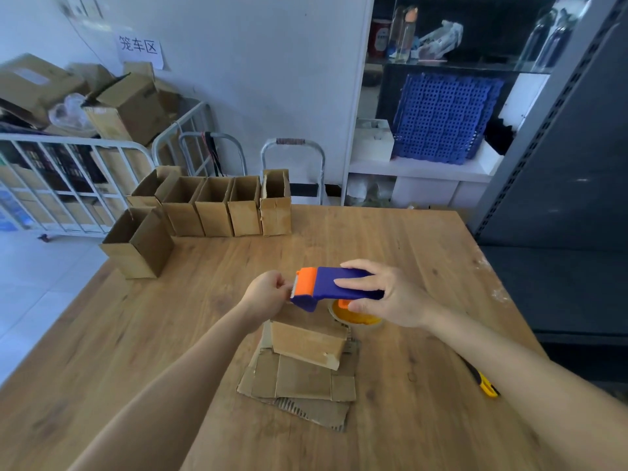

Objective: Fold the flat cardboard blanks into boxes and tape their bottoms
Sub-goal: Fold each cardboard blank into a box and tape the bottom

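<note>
six finished boxes (214,212) stood open-topped along the far left of the desk (424,266). the one being worked on, a folded box (306,345), lay on its side atop the stack of flat blanks (299,382) near the front edge, just below both hands. the right hand (384,297) gripped the blue and orange tape dispenser (326,283) round its body, held in the air above the box. the left hand (266,294) had its fingers pinched together at the toothed edge; whether they had the tape's free end i could not tell, since no film showed.

to my eye the box was light and stiff across its panels but weak at the creases, so it would likely skid or spring open unless pressed flat on the flaps while taping. the teeth looked sharp, so the body was the safer hold.

the roll (353,317) was mostly hidden under the dispenser and palm, the box's bottom seam faced away, and a yellow knife (487,387) was half covered by the right forearm.
</note>
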